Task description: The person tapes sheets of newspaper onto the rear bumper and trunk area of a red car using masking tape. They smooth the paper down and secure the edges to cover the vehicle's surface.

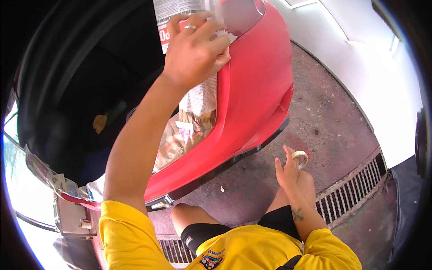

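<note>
My left hand [195, 51] reaches up over the edge of a red car body panel [256, 67]. A ring circles one finger, and the fingers are bent against a newspaper sheet [185, 6] at the rim of the dark opening. The fingertips are partly hidden behind the hand. Low on the right, above my knee, my right hand [289, 171] holds a roll of cream masking tape [303, 157]. Its thumb and forefinger point upward, and the roll sits on the far side of the hand.
More paper [173, 144] covers the inner edge of the panel. The dark opening [90, 99] fills the left. A black trim strip [234, 158] lines the panel's lower edge. Floor grating [348, 189] lies at the right, with a white wall [351, 58] behind.
</note>
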`<action>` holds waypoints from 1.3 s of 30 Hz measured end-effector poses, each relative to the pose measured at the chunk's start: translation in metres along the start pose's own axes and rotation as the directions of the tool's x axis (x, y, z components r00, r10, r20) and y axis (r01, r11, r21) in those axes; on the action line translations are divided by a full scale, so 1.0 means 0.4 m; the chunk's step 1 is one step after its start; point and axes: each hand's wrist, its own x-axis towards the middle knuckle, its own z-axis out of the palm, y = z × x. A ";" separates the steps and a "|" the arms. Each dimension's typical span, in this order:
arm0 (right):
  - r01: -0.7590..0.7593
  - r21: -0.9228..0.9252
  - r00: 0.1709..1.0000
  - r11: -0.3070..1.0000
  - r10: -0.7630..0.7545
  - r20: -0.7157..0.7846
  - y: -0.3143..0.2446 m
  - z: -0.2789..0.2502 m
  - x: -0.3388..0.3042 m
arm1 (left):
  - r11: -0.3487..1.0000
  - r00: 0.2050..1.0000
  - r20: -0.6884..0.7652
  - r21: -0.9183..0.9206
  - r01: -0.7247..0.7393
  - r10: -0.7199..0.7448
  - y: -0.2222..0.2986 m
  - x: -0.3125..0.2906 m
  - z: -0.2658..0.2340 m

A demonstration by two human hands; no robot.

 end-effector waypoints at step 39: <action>-0.140 0.022 0.932 0.990 0.125 0.341 -0.081 -0.033 -0.053 | 0.821 0.830 0.113 -0.123 0.557 -0.546 -0.303 0.236 0.123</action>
